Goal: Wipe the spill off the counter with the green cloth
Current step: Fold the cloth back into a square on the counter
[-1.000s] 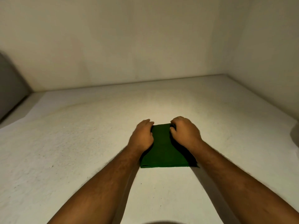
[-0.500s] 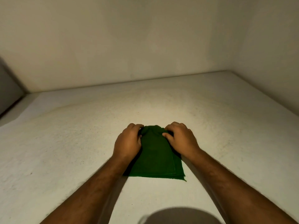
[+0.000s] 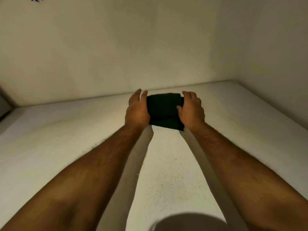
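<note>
The folded dark green cloth [image 3: 164,110] lies flat on the white counter [image 3: 66,139], close to the back wall. My left hand [image 3: 137,110] presses on its left edge with the fingers stretched forward. On the cloth's right edge rests my right hand [image 3: 191,110], thumb laid over the fabric. Both arms are stretched far out. I see no clear spill on the counter; only a few tiny dark specks [image 3: 174,159] lie nearer to me.
The back wall [image 3: 150,47] rises just behind the cloth, and a side wall [image 3: 283,64] closes the counter on the right. A dark opening [image 3: 4,105] sits at the far left. A round shadow [image 3: 188,222] falls on the counter's near edge.
Both hands have pushed the cloth away from me, from the middle of the counter to near the back wall. My fingers have gone from curled to stretched out.
</note>
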The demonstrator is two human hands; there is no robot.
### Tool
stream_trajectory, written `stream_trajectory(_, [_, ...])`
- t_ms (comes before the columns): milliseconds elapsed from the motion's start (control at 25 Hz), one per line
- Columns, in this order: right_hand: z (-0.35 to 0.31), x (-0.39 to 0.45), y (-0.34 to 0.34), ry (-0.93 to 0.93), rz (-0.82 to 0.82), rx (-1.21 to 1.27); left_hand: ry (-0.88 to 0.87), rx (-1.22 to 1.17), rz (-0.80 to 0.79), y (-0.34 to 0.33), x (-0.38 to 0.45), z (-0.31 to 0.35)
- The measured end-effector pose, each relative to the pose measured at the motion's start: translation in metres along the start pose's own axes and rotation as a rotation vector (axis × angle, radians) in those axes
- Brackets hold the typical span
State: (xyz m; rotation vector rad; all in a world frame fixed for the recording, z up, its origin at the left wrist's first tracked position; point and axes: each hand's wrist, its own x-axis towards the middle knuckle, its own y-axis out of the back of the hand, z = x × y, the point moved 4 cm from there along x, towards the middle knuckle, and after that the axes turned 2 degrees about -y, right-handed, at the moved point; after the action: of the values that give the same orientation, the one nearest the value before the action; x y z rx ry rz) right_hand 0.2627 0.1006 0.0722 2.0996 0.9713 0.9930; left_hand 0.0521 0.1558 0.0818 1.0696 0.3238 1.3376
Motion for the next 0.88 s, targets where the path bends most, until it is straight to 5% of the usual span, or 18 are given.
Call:
stream_trajectory(160, [0.032,-0.017,-0.027,0.09,0.014,-0.187,0.008,0.156,-0.209,-0.046,-0.013,-0.032])
stream_trajectory(400, [0.038,-0.032,-0.056,0.185,-0.195,-0.217,-0.019,0.131,-0.162,-0.069,-0.022,-0.046])
stream_trajectory(560, [0.035,-0.023,-0.063,0.174,-0.235,-0.245,0.012,0.251,-0.265,-0.08,-0.004,-0.046])
stream_trajectory(760, [0.04,0.001,-0.041,0.201,-0.145,-0.259,-0.263,0.423,-0.353,-0.062,0.015,-0.027])
stream_trajectory(880, [0.036,0.01,-0.038,0.199,-0.169,-0.197,-0.239,0.327,-0.47,-0.061,0.025,-0.027])
